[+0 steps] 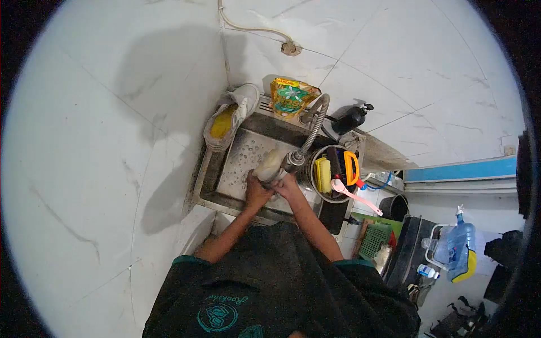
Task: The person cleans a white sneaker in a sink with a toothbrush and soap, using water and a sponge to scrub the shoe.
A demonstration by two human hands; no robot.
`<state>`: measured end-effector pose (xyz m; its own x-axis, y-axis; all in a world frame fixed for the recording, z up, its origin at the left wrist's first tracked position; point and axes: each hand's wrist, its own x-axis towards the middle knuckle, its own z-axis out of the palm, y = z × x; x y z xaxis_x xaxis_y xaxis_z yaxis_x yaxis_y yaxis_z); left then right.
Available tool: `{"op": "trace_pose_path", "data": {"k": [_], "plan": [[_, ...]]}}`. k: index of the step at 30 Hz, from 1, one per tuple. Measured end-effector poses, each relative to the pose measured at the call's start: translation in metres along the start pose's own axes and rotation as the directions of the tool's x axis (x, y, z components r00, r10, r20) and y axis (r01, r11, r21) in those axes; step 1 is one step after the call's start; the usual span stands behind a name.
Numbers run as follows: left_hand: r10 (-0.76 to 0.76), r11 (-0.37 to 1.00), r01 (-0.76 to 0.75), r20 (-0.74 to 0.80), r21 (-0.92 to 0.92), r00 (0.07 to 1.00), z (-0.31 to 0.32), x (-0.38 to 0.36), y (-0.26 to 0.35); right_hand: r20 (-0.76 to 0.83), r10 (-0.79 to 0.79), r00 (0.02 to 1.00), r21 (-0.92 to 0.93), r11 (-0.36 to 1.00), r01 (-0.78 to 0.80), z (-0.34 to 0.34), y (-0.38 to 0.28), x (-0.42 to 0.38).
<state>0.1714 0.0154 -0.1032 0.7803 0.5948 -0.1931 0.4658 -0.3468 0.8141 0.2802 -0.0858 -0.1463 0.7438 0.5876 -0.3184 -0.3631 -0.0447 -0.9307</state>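
Observation:
Over the metal sink [239, 169], both my hands hold a pale, wet shoe-like item [269, 164] just below the faucet head [293, 160]. My left hand [257, 190] is wrapped round its left and lower side. At its lower right, my right hand [285, 184] is closed on it near the spout. The item's exact shape is partly hidden by my fingers. A light-coloured shoe [224, 121] with a yellow insole rests on the sink's left rim. On the right side stands a round container [315, 188] with a yellow sponge [323, 174], an orange-handled brush [352, 168] and a pink brush [358, 197].
Behind the sink stand a green and gold pouch [291, 97] and a black bottle [353, 119]. White tiled walls close in the left and back. At the lower right are a dark bucket [394, 207], a green basket [375, 241] and a blue water bottle [461, 242].

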Motion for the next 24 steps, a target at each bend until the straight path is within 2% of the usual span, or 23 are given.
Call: {"op": "trace_pose_path", "data": {"k": [2, 3, 4, 5, 8, 9, 12, 15, 18, 21, 24], "plan": [[0.023, 0.994, -0.021, 0.016, -0.103, 1.000, -0.007, 0.010, -0.015, 0.106, 0.042, 0.993, 0.098, 0.994, -0.053, -0.007, -0.013, -0.004], [0.064, 0.982, -0.074, -0.061, -0.174, 0.996, -0.013, 0.011, -0.015, 0.152, 0.279, 0.948, 0.440, 0.840, -0.318, -0.002, -0.042, -0.007], [0.100, 0.962, -0.132, -0.141, -0.239, 0.985, -0.023, 0.012, -0.008, 0.278, 0.460, 0.843, 0.696, 0.508, -0.507, 0.001, -0.064, -0.009], [0.129, 0.935, -0.192, -0.219, -0.297, 0.967, -0.033, 0.014, -0.001, 0.320, 0.380, 0.868, 0.646, 0.583, -0.493, 0.001, -0.067, -0.011], [0.199, 0.917, -0.215, -0.083, -0.335, 0.977, -0.059, 0.027, 0.021, 0.393, 0.357, 0.847, 0.556, 0.641, -0.528, 0.007, -0.085, -0.021], [0.132, 0.937, -0.160, -0.110, -0.310, 0.985, -0.060, 0.028, 0.026, 0.400, 0.358, 0.843, 0.589, 0.605, -0.536, 0.008, -0.078, -0.020], [0.134, 0.962, -0.146, -0.067, -0.229, 0.989, -0.069, 0.024, 0.039, 0.319, 0.431, 0.844, 0.710, 0.481, -0.514, -0.001, -0.072, -0.032], [0.237, 0.971, -0.232, -0.145, 0.051, 0.961, -0.069, 0.013, 0.049, 0.277, 0.480, 0.832, 0.735, 0.452, -0.505, -0.002, -0.099, -0.051], [0.289, 0.957, -0.291, -0.175, 0.013, 0.941, -0.065, 0.008, 0.052, 0.213, 0.441, 0.872, 0.699, 0.554, -0.452, -0.010, -0.068, -0.051], [0.258, 0.965, -0.261, -0.178, 0.007, 0.950, -0.065, 0.007, 0.056, 0.176, 0.436, 0.883, 0.694, 0.581, -0.425, -0.006, -0.070, -0.052], [0.236, 0.972, -0.234, -0.197, 0.035, 0.951, -0.062, 0.009, 0.049, 0.099, 0.450, 0.888, 0.596, 0.687, -0.415, -0.007, -0.079, -0.053]]}}
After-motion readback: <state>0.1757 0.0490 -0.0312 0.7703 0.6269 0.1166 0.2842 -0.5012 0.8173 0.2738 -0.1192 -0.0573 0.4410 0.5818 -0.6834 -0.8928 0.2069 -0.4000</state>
